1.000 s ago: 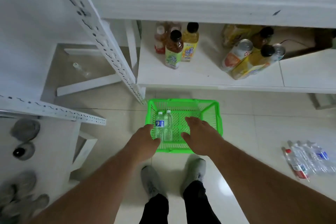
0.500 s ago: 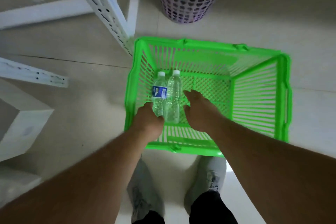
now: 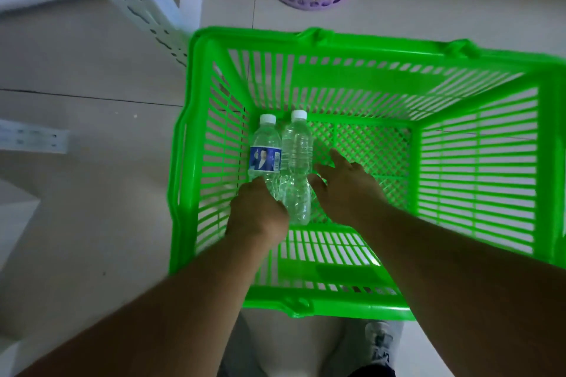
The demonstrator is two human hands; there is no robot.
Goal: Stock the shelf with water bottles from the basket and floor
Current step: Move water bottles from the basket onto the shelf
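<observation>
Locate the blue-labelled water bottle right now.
In the head view, the blue-labelled water bottle lies in the green basket, against its left wall, beside the unlabelled bottle, left hand at its base.

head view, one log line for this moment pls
phase: reach | left hand: on labelled bottle | right hand: open beside plain bottle | both in green basket

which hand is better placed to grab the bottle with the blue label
Left. The left hand already lies over the base of the blue-label bottle; the right hand sits beyond the unlabelled bottle.
</observation>
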